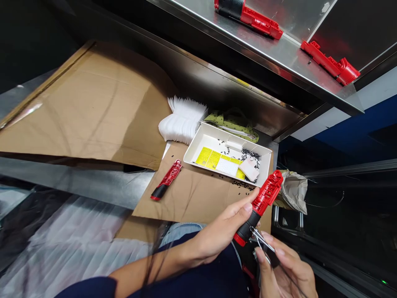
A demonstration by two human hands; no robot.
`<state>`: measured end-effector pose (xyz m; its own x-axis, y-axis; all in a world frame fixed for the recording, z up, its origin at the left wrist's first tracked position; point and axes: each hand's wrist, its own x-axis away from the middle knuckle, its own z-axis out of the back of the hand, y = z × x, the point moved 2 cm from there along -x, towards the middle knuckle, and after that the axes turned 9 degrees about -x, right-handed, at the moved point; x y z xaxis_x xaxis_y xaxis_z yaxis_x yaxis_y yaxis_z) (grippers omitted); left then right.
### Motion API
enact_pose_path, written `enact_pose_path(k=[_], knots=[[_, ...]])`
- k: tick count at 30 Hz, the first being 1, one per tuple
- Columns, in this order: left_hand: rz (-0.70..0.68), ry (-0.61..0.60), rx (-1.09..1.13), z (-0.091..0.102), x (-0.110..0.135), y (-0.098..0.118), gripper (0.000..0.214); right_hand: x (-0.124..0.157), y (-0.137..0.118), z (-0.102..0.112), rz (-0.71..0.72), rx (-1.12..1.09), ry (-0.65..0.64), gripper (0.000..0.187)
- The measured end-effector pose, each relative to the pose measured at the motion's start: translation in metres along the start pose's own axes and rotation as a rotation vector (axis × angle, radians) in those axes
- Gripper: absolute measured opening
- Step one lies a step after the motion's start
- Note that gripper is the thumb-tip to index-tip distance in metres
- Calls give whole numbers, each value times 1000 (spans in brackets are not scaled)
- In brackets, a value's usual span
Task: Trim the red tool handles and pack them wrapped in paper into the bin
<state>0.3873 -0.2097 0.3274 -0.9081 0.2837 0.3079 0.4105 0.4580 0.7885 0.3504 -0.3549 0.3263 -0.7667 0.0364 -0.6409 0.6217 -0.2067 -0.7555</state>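
Note:
My left hand (pixel 223 227) is shut around a red and black plastic tool housing (pixel 259 211), which tilts up toward the white tray. My right hand (pixel 279 265) grips metal tweezers (pixel 263 242), and their tips are at the black end of the housing. Exactly what the tips touch is hidden. A white plastic tray (pixel 217 134) stands just beyond the housing, holding a yellow label sheet (pixel 214 159) and small black parts (pixel 249 155). A second red and black housing (pixel 166 181) lies on the cardboard to the left.
Both hands are above a cardboard sheet (pixel 192 198) strewn with black bits. A white stack (pixel 182 122), green patterned bag (pixel 231 126) and crumpled paper (pixel 293 192) surround the tray. Red housings (pixel 330 64) lie on a steel shelf (pixel 263 54) overhead.

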Motion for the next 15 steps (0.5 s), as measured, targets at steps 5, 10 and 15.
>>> enact_pose_path(k=[5, 10, 15], knots=[[-14, -6, -33, -2, 0, 4, 59, -1, 1, -1, 10, 10, -6, 32], [18, 1, -8, -1, -1, 1, 66, 2, -4, 0, -34, 50, 90, 28], [99, 14, 42, -1, 1, -2, 72, 2, -1, 9, -83, 13, 36, 29]])
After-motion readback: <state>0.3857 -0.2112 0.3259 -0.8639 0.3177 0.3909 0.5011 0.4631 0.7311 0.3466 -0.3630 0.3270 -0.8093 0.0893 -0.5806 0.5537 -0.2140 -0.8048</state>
